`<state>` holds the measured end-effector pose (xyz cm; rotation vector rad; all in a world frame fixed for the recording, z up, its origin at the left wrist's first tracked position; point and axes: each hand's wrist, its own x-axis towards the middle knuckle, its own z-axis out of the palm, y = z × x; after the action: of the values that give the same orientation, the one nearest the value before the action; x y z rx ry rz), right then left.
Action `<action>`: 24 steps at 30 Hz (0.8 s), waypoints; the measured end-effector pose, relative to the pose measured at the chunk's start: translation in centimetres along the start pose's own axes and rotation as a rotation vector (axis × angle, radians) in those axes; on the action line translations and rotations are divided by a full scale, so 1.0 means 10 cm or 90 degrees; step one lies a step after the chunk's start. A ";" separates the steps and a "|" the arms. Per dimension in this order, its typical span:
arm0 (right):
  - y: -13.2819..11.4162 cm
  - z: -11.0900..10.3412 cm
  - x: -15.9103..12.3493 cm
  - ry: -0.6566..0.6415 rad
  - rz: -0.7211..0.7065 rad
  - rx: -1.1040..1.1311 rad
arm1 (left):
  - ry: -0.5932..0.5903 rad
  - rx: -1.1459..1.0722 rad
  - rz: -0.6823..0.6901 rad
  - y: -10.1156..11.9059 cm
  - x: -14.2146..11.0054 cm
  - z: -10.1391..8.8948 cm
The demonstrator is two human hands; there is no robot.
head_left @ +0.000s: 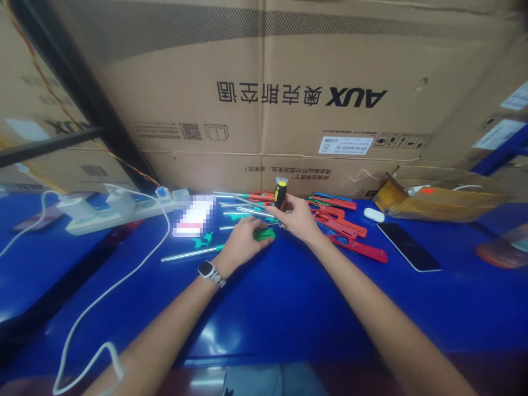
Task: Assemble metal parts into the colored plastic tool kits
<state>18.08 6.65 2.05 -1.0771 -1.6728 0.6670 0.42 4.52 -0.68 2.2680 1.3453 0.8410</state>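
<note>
Shows black with yellow on the screwdriver and plain green on the held piece. Reads red to orange-red across the loose handles, silver along the metal rod. Displays deep blue on the surface; brown on the carton, with black lettering and a dark dotted band. Registers white on the power strip.

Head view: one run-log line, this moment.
left hand: holds green plastic handle | right hand: holds black-and-yellow tool handle, upright | nearby: red plastic handles on blue table
</note>
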 end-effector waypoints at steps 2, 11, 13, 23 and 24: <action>-0.01 0.01 0.00 -0.003 -0.008 -0.013 | 0.034 -0.034 0.002 0.05 0.04 -0.07; 0.02 0.12 0.01 0.025 -0.014 -0.015 | 0.036 -0.343 -0.018 0.07 0.32 0.02; 0.04 0.13 0.00 0.041 -0.003 -0.020 | 0.049 -0.345 -0.024 0.06 0.32 0.07; -0.15 -0.06 -0.05 -0.091 -0.065 0.057 | -0.008 -0.326 -0.003 0.06 0.22 0.05; -0.16 -0.07 -0.04 -0.096 -0.065 0.063 | -0.016 -0.321 0.002 0.05 0.22 0.04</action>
<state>18.19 5.55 3.41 -0.8831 -1.7918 0.7719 1.81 6.25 0.01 1.8785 0.9783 1.0139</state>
